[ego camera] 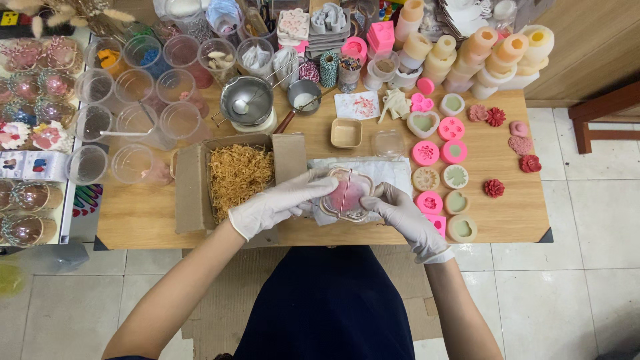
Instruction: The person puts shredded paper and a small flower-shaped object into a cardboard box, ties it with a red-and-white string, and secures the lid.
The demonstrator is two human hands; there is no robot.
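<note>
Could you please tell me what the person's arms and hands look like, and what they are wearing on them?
Both hands wear thin, whitish disposable gloves: the left hand and the right hand. Each glove ends at the wrist, where the cuff is slightly bunched or rolled. Above the cuffs the forearms are bare, with no sleeves, watch or jewellery visible. The gloves carry no visible markings.

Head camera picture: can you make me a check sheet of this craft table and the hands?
Surface: wooden table, crowded.
Job's things: clear heart-shaped case, pink inside, red-white string around it, over white paper.
Clutter: cardboard box of straw shreds, plastic cups, pink and green moulds, metal bowl, red flowers.
Grips: left hand and right hand, white gloves, both holding the case.
Cables: nothing seen.
Surroundings: tiled floor, cardboard underfoot.
</note>
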